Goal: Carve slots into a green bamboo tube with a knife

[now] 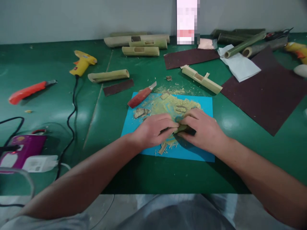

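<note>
Over a blue sheet (203,150), my left hand (159,129) and my right hand (202,129) meet, fingertips almost together. Between them shows a small bamboo piece (181,128), mostly covered by the fingers. Both hands are closed on it, thumbs below and fingers above. Yellowish bamboo dust (157,107) and shavings lie spread on the sheet around them. A red-handled carving knife (141,96) rests at the sheet's upper left edge, blade pointing up and right. Near it are rough bark-like scraps (141,112). Below my hands sits a small sliver of bamboo (163,148).
A yellow hot glue gun (82,63), an orange utility knife (31,91) and a purple power strip (26,148) with cords are at left. Notched bamboo tubes (140,51) lie at the back, another notched tube (201,79) nearer. Brown sandpaper (266,92) covers the right side.
</note>
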`<state>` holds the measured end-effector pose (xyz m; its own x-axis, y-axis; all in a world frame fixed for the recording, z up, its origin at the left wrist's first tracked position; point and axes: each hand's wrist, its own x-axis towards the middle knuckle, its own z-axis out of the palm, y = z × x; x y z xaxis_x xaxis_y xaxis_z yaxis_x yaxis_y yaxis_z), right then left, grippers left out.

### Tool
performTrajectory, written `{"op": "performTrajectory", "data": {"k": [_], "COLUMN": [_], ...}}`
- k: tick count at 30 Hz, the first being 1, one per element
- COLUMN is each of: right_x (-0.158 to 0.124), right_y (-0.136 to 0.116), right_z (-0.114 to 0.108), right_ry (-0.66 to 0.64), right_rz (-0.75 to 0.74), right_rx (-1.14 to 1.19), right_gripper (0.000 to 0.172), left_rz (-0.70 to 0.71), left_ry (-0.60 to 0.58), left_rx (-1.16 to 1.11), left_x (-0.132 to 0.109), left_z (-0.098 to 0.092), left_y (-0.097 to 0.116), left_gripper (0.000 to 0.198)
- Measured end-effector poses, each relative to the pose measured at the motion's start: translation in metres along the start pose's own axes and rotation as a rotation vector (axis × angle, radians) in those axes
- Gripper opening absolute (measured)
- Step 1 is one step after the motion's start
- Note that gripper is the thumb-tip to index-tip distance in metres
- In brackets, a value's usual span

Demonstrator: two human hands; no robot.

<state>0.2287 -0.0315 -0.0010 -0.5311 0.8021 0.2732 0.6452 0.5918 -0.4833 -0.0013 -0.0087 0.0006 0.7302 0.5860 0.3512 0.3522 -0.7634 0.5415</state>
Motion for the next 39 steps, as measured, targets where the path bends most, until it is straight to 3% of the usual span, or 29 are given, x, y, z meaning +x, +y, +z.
{"op": "performTrajectory", "data": {"k": [7, 19, 39], "right_x": [0.003, 0.010, 0.013], "right_y": [0.005, 0.012, 0.014], "right_z": [-0.001, -0.003, -0.004], "right_ry": [-0.025, -0.013, -0.052], "right_rz": [0.073, -0.010, 0.004], "right_rx": [0.047, 0.070, 0.082], "right_gripper": [0.019, 0.019, 0.018], "left_rz": [0.002, 0.008, 0.002], "left_ry": [0.002, 0.010, 0.009], "left_rx": [0.054, 0.097, 0.150], "left_x": [-0.001, -0.001, 0.005], "left_z": [-0.005, -0.005, -0.003], "left_y": [0.000, -0.003, -0.003], "left_gripper": [0.017, 0.018, 0.022]}}
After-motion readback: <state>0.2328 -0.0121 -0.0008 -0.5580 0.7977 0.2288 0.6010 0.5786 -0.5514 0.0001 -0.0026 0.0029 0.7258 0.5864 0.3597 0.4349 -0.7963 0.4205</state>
